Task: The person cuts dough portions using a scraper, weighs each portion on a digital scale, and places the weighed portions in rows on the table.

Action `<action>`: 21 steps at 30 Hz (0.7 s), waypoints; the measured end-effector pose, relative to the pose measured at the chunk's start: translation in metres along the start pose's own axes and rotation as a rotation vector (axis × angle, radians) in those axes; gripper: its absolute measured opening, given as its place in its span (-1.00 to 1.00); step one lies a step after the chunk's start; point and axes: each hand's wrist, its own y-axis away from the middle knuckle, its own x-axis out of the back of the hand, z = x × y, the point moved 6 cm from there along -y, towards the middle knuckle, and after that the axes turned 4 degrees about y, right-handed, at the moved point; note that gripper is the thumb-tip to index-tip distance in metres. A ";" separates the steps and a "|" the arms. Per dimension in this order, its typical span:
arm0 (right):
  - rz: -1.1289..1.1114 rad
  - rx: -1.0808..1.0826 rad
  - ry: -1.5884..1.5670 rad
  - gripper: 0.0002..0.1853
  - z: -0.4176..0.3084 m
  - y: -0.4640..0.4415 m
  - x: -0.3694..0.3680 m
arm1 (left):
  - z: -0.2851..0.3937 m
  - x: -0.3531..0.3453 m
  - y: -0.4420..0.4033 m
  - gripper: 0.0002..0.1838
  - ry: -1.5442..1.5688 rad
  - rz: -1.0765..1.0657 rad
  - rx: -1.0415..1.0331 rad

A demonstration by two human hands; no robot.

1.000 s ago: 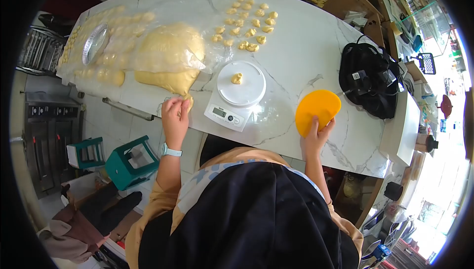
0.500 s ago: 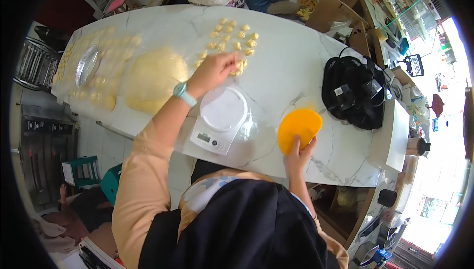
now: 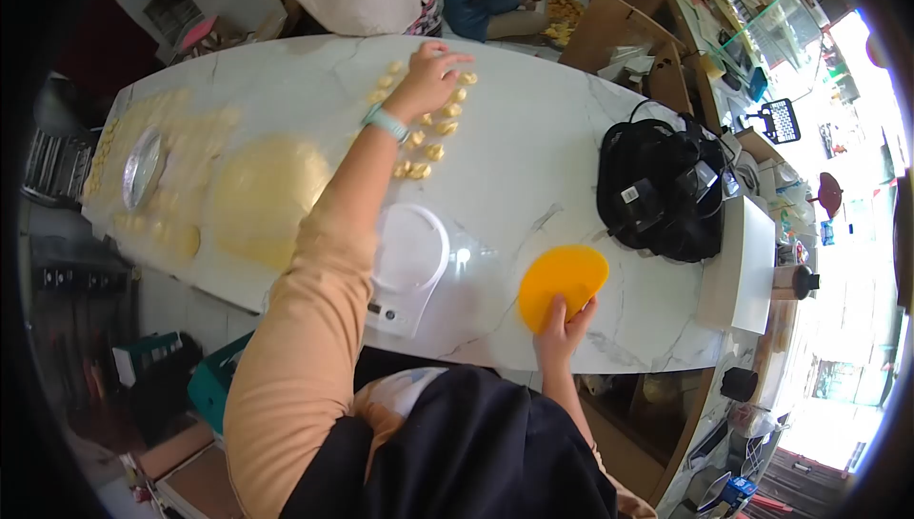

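Over the far end of the dough pieces (image 3: 448, 127) on the marble table (image 3: 514, 186), the left hand (image 3: 430, 81) was held with fingers partly extended, its grip impossible to tell, while right of the white scale (image 3: 410, 257) a yellow disc (image 3: 564, 274) was pinched by the right hand (image 3: 560, 332).

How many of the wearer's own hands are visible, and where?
2: the left hand at the far dough pieces, its grip unclear; the right hand gripping the yellow disc, right of the white scale. Some fingers are hidden.
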 end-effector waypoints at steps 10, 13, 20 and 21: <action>-0.273 0.115 0.102 -0.56 -0.037 -0.038 -0.045 | 0.044 0.143 0.383 -0.74 -0.141 0.746 0.404; -0.764 0.060 0.088 -0.57 -0.103 0.000 -0.151 | 0.041 0.127 0.414 -0.68 -0.191 0.610 0.422; -1.560 0.581 0.733 -0.58 -0.102 0.136 -0.345 | 0.026 0.124 0.437 -0.75 -0.159 0.559 0.473; -1.597 0.610 0.814 -0.59 -0.094 0.150 -0.357 | 0.028 0.125 0.444 -0.78 -0.148 0.583 0.475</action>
